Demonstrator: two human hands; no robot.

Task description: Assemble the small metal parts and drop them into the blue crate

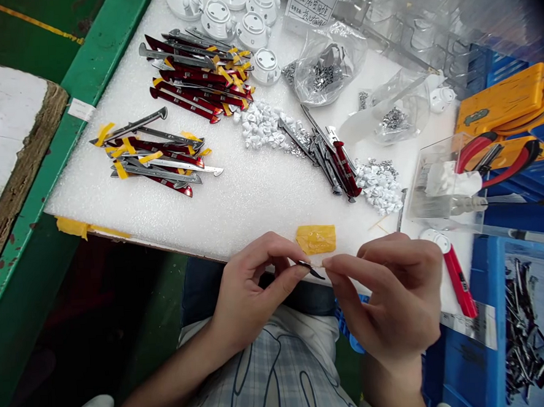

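Near the table's front edge, my left hand [263, 290] pinches a small dark blade-shaped part [315, 273] between thumb and forefinger. Its tip points to the right; the rest is covered by my fingers. My right hand [392, 288] is closed in a pinch on a thin pale stick [317, 264], mostly hidden, whose end is at the dark part. Just beyond both hands lies a piece of yellow tape [316, 239] with a shiny, wet-looking patch on it.
Red and grey blade-shaped parts [153, 155] with yellow tape lie in piles on the white foam tabletop [235, 199]. Small white pieces [381, 187], bags of metal bits [328, 71] and white round parts [252, 29] stand beyond. Right are a clear box [418, 188], red-handled cutter [458, 278] and blue bin [485, 264].
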